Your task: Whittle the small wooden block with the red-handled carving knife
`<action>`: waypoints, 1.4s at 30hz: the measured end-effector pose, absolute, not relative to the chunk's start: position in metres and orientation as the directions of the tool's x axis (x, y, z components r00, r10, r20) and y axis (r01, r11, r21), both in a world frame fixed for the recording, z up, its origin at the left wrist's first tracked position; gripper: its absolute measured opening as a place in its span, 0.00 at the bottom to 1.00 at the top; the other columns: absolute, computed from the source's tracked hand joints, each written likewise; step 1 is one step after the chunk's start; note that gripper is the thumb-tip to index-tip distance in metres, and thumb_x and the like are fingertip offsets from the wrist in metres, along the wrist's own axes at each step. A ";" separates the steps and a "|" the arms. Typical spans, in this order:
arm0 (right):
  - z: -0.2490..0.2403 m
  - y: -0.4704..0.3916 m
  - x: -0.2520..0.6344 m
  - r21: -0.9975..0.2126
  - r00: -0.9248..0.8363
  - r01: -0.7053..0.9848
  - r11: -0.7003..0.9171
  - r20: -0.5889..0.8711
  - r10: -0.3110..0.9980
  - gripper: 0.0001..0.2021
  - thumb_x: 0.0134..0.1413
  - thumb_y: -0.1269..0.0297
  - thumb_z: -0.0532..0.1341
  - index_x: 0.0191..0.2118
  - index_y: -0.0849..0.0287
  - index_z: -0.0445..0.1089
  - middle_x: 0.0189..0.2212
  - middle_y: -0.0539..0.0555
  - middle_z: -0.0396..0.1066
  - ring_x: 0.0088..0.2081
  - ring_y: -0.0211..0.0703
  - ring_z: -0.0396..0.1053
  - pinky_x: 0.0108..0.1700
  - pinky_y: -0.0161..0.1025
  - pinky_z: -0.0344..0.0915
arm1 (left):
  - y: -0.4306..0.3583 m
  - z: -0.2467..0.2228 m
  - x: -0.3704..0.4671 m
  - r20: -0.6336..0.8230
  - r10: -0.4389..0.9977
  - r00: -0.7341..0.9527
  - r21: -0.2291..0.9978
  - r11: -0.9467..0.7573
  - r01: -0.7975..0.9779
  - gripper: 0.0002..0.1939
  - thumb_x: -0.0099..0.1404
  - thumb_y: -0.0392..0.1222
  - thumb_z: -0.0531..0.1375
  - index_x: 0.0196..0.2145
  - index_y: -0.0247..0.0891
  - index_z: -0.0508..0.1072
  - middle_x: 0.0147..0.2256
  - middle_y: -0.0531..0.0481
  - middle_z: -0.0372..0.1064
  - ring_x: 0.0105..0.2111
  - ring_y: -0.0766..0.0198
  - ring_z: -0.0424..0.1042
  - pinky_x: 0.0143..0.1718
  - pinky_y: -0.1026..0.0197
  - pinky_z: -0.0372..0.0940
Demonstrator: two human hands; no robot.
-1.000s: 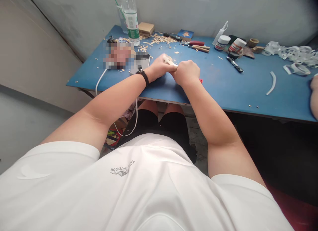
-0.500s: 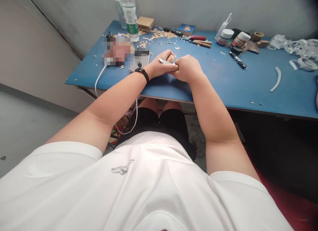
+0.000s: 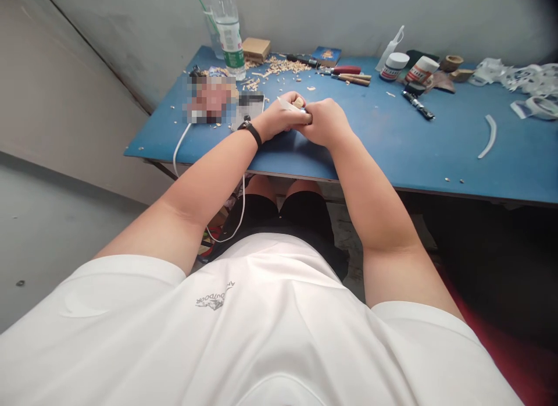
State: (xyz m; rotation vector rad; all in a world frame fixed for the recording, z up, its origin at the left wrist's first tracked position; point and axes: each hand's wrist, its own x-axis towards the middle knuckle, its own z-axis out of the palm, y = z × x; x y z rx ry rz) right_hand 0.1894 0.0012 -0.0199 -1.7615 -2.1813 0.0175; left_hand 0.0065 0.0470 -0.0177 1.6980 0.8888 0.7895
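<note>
My left hand [image 3: 279, 116] is closed around a small pale wooden piece [image 3: 298, 103] near the front edge of the blue table [image 3: 375, 150]. Touching it on the right, my right hand [image 3: 325, 121] is wrapped round the handle of a knife, whose thin blade [image 3: 285, 104] points up and left beside the wood. The handle's end shows between the two hands. My fingers hide most of the handle and the lower part of the wood.
Wood shavings [image 3: 283, 64] lie behind my hands, near a water bottle [image 3: 231, 48], a wooden block [image 3: 256, 48] and carving tools [image 3: 353, 77]. A phone [image 3: 248, 110] lies by my left wrist. White jars [image 3: 394, 67] and crumpled plastic [image 3: 523, 80] are at the right.
The knife blade has tilted more upright over the wooden piece, and both hands have shifted slightly. The camera view has moved a little.
</note>
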 end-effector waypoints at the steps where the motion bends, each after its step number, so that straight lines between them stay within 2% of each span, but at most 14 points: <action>1: -0.020 0.000 0.189 -0.221 -0.187 0.943 0.247 0.260 0.947 0.23 0.79 0.44 0.69 0.64 0.54 0.88 0.58 0.71 0.91 0.59 0.78 0.86 0.60 0.65 0.81 | 0.049 -0.018 0.005 0.072 0.843 0.533 0.965 -0.193 0.176 0.20 0.70 0.26 0.73 0.38 0.46 0.68 0.30 0.58 0.59 0.34 0.62 0.57 0.42 0.50 0.55; 4: -0.018 -0.004 0.188 -0.205 -0.215 0.939 0.275 0.273 0.938 0.26 0.79 0.47 0.68 0.72 0.53 0.84 0.64 0.71 0.90 0.63 0.78 0.86 0.62 0.65 0.81 | 0.056 -0.020 0.004 0.097 0.813 0.574 0.965 -0.218 0.146 0.19 0.69 0.25 0.73 0.40 0.46 0.69 0.31 0.59 0.62 0.33 0.64 0.58 0.41 0.51 0.55; 9: -0.010 -0.011 0.187 -0.142 -0.175 0.967 0.210 0.224 0.959 0.22 0.83 0.47 0.64 0.68 0.52 0.86 0.64 0.72 0.90 0.66 0.81 0.85 0.65 0.67 0.80 | 0.065 -0.026 0.008 0.134 0.797 0.589 0.966 -0.238 0.102 0.18 0.67 0.28 0.76 0.46 0.44 0.76 0.37 0.54 0.71 0.37 0.62 0.67 0.42 0.51 0.60; 12: -0.005 -0.016 0.184 -0.089 -0.129 0.985 0.146 0.170 0.977 0.24 0.85 0.49 0.61 0.69 0.55 0.86 0.67 0.74 0.89 0.67 0.80 0.84 0.67 0.65 0.78 | 0.067 -0.032 0.013 0.180 0.799 0.574 0.964 -0.258 0.058 0.19 0.65 0.27 0.77 0.41 0.44 0.74 0.35 0.54 0.66 0.38 0.62 0.61 0.43 0.51 0.58; 15: -0.004 -0.021 0.180 -0.039 -0.089 0.995 0.096 0.165 0.982 0.23 0.83 0.52 0.62 0.67 0.56 0.88 0.65 0.71 0.90 0.66 0.79 0.85 0.62 0.60 0.77 | 0.067 -0.039 0.017 0.239 0.794 0.560 0.953 -0.303 0.024 0.25 0.63 0.25 0.78 0.33 0.46 0.67 0.33 0.55 0.57 0.39 0.62 0.54 0.44 0.51 0.56; 17: -0.003 -0.022 0.178 -0.012 -0.051 0.998 0.054 0.168 0.985 0.22 0.81 0.55 0.62 0.65 0.57 0.89 0.63 0.72 0.90 0.64 0.77 0.85 0.59 0.58 0.75 | 0.067 -0.043 0.021 0.246 0.811 0.530 0.949 -0.314 0.039 0.27 0.61 0.23 0.77 0.32 0.46 0.65 0.33 0.56 0.56 0.38 0.62 0.55 0.44 0.52 0.56; 22: 0.000 -0.023 0.172 -0.004 0.036 0.999 -0.036 0.161 0.986 0.22 0.81 0.58 0.62 0.64 0.57 0.91 0.61 0.74 0.91 0.61 0.77 0.87 0.58 0.57 0.75 | 0.067 -0.046 0.028 0.256 0.885 0.388 0.944 -0.316 0.098 0.30 0.54 0.23 0.79 0.35 0.46 0.64 0.33 0.56 0.59 0.38 0.60 0.64 0.43 0.53 0.60; 28: 0.000 -0.012 0.168 -0.063 0.087 0.995 -0.076 0.180 0.980 0.22 0.84 0.53 0.66 0.63 0.60 0.93 0.60 0.76 0.91 0.60 0.74 0.89 0.58 0.55 0.79 | 0.067 -0.041 0.025 0.267 0.932 0.247 0.936 -0.312 0.165 0.31 0.53 0.26 0.82 0.36 0.46 0.66 0.34 0.55 0.67 0.44 0.53 0.75 0.49 0.52 0.67; 31: -0.003 -0.005 0.171 -0.093 0.074 0.994 -0.055 0.222 0.972 0.22 0.82 0.49 0.67 0.59 0.59 0.93 0.57 0.75 0.91 0.58 0.74 0.89 0.54 0.54 0.79 | 0.064 -0.038 0.022 0.307 0.923 0.230 0.922 -0.348 0.167 0.31 0.53 0.27 0.84 0.36 0.46 0.67 0.34 0.55 0.68 0.45 0.53 0.74 0.50 0.53 0.68; 35: -0.004 -0.007 0.179 -0.083 -0.069 0.993 0.088 0.211 0.975 0.19 0.78 0.52 0.66 0.56 0.55 0.93 0.54 0.70 0.93 0.57 0.74 0.87 0.52 0.54 0.76 | 0.055 -0.031 0.018 0.253 0.899 0.358 0.937 -0.320 0.141 0.27 0.55 0.23 0.78 0.33 0.45 0.66 0.31 0.58 0.63 0.37 0.62 0.64 0.44 0.55 0.63; 37: -0.004 -0.011 0.184 -0.086 -0.146 0.983 0.164 0.189 0.971 0.19 0.78 0.52 0.65 0.55 0.53 0.93 0.53 0.68 0.93 0.56 0.72 0.87 0.53 0.53 0.74 | 0.050 -0.027 0.016 0.230 0.880 0.416 0.946 -0.303 0.117 0.23 0.56 0.23 0.76 0.33 0.44 0.69 0.31 0.59 0.64 0.35 0.64 0.61 0.42 0.56 0.61; 42: -0.002 -0.017 0.192 -0.110 -0.175 0.974 0.197 0.180 0.968 0.19 0.81 0.46 0.66 0.49 0.52 0.91 0.50 0.66 0.93 0.50 0.66 0.85 0.49 0.51 0.68 | 0.042 -0.018 0.011 0.180 0.856 0.485 0.962 -0.257 0.097 0.16 0.58 0.24 0.74 0.36 0.41 0.76 0.32 0.59 0.67 0.35 0.65 0.64 0.42 0.59 0.61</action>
